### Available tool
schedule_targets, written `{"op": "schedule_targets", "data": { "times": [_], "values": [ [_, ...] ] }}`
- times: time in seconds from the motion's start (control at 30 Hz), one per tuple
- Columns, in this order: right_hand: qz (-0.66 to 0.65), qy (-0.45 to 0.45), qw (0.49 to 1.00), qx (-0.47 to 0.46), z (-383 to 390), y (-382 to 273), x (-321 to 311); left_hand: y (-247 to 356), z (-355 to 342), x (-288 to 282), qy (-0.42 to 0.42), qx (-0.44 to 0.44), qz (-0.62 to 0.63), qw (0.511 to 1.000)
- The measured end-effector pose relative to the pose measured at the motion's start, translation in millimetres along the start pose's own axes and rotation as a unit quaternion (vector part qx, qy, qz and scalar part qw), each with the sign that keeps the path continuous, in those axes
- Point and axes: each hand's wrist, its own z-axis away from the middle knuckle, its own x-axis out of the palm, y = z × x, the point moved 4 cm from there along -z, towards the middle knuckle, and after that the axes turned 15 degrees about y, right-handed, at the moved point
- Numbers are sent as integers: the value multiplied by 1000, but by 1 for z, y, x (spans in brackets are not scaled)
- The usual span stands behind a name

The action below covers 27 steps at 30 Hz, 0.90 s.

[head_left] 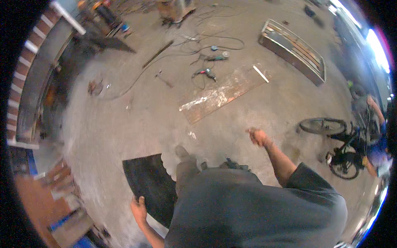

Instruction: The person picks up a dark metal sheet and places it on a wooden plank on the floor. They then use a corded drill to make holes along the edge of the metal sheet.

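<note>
We've got a thin black sheet w/ a curved L edge & a jagged R edge (148, 182) in our L hand (139, 210), down by our L leg, lower L of the view. Grip there is closed on the sheet's outer edge, thumb lying on the upper face; the other fingers are mostly hidden, so we can't tell exactly how they sit underneath.

Our R hand (258, 137) is out in front over the grey-brown concrete floor (132, 120), part-open, fingers loosely curled w/ one sticking out to the L; we see nothing in it.

Nearest to that hand, approx. ahead of us, is a long flat brown board w/ whitish patches (223, 99), lying at a slant, w/ a narrow white strip (260, 74) across its far R end. Just beyond the board: a dark drill-like power tool w/ a red accent (204, 73), then a teal grinder-like tool w/ a pale disc (217, 57). A hammer w/ a slim handle (164, 79) lies L of those.

Far R, a shallow metal-sided frame w/ wooden slats (293, 51); nearer on the R, a dark bicycle (345, 142), w/ another person (378, 153) right beside it, blurred.
</note>
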Motion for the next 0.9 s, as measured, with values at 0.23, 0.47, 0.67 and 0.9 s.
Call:
{"op": "schedule_targets", "data": {
  "times": [0.23,0.47,0.67,0.9],
  "values": [
    [-377,45,898,223,96,-54,132,-8,-223,44,-94,79,-113,986],
    [-645,152,735,143,53,-137,157,159,-397,72,-143,311,-61,938],
    [-675,221,698,91,29,-251,151,277,-517,80,-110,445,-98,883],
    [-674,336,651,94,39,-309,203,338,-699,194,-146,518,28,843]
  ]
}}
